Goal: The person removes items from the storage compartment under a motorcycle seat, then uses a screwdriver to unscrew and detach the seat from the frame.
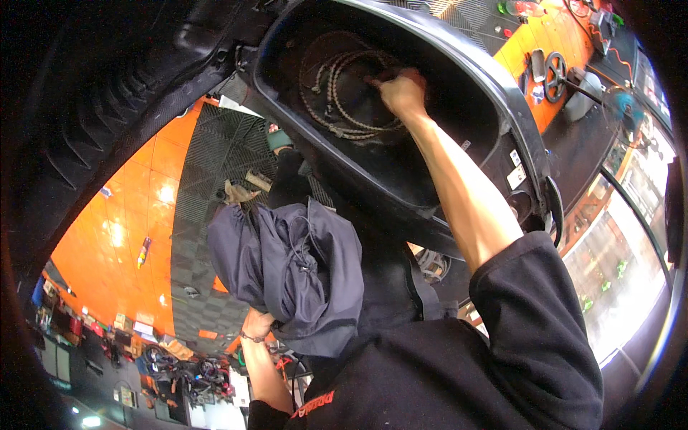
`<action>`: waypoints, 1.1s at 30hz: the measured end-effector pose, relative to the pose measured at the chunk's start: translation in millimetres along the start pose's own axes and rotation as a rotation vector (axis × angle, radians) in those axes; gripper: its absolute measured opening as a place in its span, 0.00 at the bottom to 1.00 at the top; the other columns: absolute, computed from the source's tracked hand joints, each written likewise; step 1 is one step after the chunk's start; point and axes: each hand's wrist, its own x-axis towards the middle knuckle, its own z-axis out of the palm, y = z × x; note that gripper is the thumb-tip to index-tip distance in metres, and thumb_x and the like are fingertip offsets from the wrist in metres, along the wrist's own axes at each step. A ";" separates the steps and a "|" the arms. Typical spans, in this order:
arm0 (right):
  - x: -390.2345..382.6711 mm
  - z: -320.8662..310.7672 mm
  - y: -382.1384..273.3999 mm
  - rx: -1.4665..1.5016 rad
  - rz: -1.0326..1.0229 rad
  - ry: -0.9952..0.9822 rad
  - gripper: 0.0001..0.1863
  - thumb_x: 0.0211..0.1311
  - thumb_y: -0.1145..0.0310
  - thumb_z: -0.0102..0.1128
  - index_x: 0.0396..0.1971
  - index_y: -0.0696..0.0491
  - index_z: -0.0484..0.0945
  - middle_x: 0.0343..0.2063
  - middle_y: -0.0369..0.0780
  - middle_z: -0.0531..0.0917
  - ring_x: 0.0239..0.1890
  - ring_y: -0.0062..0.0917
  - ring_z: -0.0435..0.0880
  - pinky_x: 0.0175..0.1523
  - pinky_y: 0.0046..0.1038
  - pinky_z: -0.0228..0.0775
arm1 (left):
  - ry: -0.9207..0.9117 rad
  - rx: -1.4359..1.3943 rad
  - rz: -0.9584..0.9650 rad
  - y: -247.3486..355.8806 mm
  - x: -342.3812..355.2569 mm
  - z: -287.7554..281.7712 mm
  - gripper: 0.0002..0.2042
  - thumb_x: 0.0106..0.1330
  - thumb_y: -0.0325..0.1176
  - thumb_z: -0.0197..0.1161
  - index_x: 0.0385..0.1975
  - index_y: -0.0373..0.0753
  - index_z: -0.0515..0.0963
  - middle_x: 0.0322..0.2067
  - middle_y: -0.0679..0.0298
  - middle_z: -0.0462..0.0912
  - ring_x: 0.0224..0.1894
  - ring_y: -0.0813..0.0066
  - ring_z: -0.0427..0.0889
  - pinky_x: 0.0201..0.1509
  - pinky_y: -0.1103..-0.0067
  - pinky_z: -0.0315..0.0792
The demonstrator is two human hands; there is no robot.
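My right hand [403, 93] reaches into the deep black storage compartment [469, 57], which looks like a scooter's under-seat box. Its fingers are closed at the side of a coiled braided rope [333, 89] and appear to grip it; the fingertips are partly in shadow. The coil makes several loose loops against the dark inside. Lower down, my left hand [256, 324], with a bracelet at the wrist, is closed on a bunched dark grey jacket [294, 265]. Folds of the fabric and a drawcord hang over the hand and cover most of its fingers.
A raised black ribbed panel [107, 122] fills the upper left. The floor has orange tiles [140, 215] and grey mats [215, 165]. A small bottle-shaped object [144, 252] lies on the orange. Clutter stands at lower left; a black wheel [555, 77] is at upper right.
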 end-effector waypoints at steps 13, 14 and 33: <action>-42.7 -2.8 -28.5 -0.285 -0.979 -0.331 0.10 0.57 0.71 0.66 0.37 0.60 0.85 0.43 0.51 0.86 0.48 0.50 0.86 0.53 0.46 0.79 | 0.027 0.027 -0.012 0.5 -12.1 -4.5 0.33 0.57 0.36 0.76 0.64 0.31 0.76 0.64 0.59 0.80 0.65 0.64 0.76 0.71 0.70 0.67; -46.9 3.4 -30.4 -0.384 -0.987 -0.282 0.09 0.56 0.74 0.64 0.35 0.60 0.87 0.39 0.52 0.87 0.46 0.50 0.87 0.51 0.46 0.81 | 0.027 0.023 -0.017 -0.7 -13.5 -4.5 0.33 0.57 0.36 0.76 0.64 0.31 0.76 0.64 0.59 0.80 0.65 0.64 0.76 0.71 0.70 0.67; -48.1 -0.5 -44.3 0.103 -0.450 -0.500 0.25 0.72 0.58 0.52 0.49 0.70 0.77 0.50 0.63 0.82 0.53 0.59 0.82 0.59 0.48 0.75 | 0.016 0.025 -0.058 -1.6 -7.1 3.8 0.32 0.58 0.36 0.75 0.64 0.31 0.76 0.64 0.59 0.80 0.65 0.64 0.77 0.70 0.70 0.67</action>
